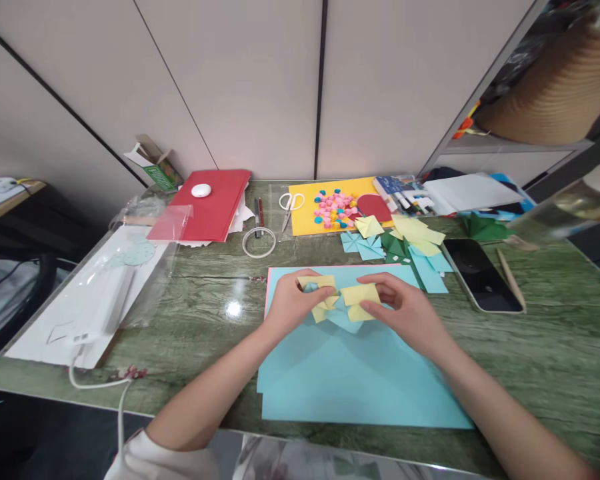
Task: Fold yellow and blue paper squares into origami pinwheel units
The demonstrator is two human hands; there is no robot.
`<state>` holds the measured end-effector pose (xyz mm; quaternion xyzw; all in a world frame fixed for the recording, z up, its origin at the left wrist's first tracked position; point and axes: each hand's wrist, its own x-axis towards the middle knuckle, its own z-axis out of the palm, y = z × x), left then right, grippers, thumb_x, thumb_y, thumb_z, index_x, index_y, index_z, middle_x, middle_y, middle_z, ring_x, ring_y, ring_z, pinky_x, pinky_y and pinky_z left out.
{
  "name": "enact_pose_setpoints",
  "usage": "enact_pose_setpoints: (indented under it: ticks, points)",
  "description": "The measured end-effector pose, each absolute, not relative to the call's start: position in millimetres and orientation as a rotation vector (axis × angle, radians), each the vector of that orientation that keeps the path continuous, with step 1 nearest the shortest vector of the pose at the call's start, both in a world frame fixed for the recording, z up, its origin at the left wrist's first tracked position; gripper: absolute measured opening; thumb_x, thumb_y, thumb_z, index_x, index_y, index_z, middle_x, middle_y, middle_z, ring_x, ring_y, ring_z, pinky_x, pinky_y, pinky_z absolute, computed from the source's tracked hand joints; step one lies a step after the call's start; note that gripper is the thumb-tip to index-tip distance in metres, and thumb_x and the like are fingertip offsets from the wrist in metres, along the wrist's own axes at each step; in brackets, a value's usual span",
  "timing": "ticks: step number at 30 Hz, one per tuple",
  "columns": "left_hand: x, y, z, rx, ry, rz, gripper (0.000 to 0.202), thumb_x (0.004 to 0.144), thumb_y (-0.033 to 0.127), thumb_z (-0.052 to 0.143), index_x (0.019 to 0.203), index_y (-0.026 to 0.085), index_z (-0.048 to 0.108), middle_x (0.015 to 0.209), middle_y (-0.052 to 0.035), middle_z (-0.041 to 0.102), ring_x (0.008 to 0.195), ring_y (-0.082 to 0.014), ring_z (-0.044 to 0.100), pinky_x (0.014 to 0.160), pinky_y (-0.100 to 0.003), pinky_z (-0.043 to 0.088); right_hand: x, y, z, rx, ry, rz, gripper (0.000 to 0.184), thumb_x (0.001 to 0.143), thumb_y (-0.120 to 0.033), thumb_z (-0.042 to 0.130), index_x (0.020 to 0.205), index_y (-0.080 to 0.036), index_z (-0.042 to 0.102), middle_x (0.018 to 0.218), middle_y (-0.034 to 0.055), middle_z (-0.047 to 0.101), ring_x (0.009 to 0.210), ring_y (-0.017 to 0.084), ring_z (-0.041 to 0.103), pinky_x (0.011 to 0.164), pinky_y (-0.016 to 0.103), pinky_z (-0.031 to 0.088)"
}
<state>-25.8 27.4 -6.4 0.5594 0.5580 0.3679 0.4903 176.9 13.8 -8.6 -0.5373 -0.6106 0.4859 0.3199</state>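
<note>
"Green tabletop (205, 293): what's over it, left to right?"
"Left hand (291, 298), fingers pinching folded yellow-and-blue paper (347, 322) over blue sheets (350, 387); right hand (411, 308), pinching its yellow right side."
"One piece?"
"Seemingly; the folds look blurry."

A loose, softly creased white fabric sleeve (163, 460) ends near the elbow of the left arm, below which a slender, smooth forearm (230, 380) tapers bare to an ungloved left hand (291, 303), the slim right forearm (510, 407) and slender-fingered right hand (411, 310) being likewise uncovered.
</note>
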Motion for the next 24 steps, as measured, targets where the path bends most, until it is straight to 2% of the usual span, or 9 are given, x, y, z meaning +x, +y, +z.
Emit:
enact_pose_setpoints:
  ticks: [6,10,13,19,24]
  points:
    - [-22,23,-7,1.496,1.448,0.937,0.019,0.069,0.035,0.065,0.079,0.018,0.067,0.078,-0.0021,0.069,0.069,-0.0153,0.061,0.061,-0.024,0.044,172,6,-8,-1.533,-1.808,0.816,0.032,0.077,-0.025,0.055,0.108,-0.030,0.054,0.086,-0.0012,0.063,0.082,0.016,0.060,0.073,0.029,0.046]
    - [-21,20,-6,1.616,1.474,0.998,0.017,0.069,0.030,0.066,0.084,0.021,0.066,0.081,0.0012,0.069,0.074,-0.0146,0.061,0.066,-0.023,0.043,170,3,-5,-1.529,-1.891,0.710,0.032,0.079,-0.026,0.053,0.111,-0.030,0.052,0.082,-0.0025,0.060,0.075,0.014,0.059,0.069,0.025,0.045]
    - [-20,18,-4,1.664,1.503,1.003,0.015,0.071,0.029,0.065,0.083,0.021,0.065,0.080,0.0017,0.068,0.074,-0.0143,0.060,0.067,-0.023,0.043,171,2,-5,-1.503,-1.911,0.657,0.030,0.080,-0.027,0.051,0.110,-0.029,0.053,0.085,-0.0016,0.060,0.077,0.014,0.058,0.071,0.025,0.045]
    - [-21,19,-1,1.481,1.398,0.983,0.023,0.069,0.036,0.066,0.081,0.017,0.064,0.078,-0.0003,0.067,0.072,-0.0150,0.060,0.063,-0.023,0.045,173,6,-7,-1.491,-1.749,0.796,0.036,0.079,-0.030,0.053,0.115,-0.028,0.049,0.088,0.0014,0.059,0.084,0.018,0.058,0.073,0.029,0.046]
    - [-20,19,-5,1.334,1.373,0.953,0.030,0.065,0.039,0.069,0.083,0.016,0.063,0.073,-0.0014,0.067,0.065,-0.0155,0.060,0.056,-0.024,0.045,171,10,-9,-1.430,-1.624,1.018,0.039,0.078,-0.032,0.054,0.117,-0.027,0.046,0.072,-0.0016,0.055,0.069,0.015,0.056,0.064,0.027,0.046]
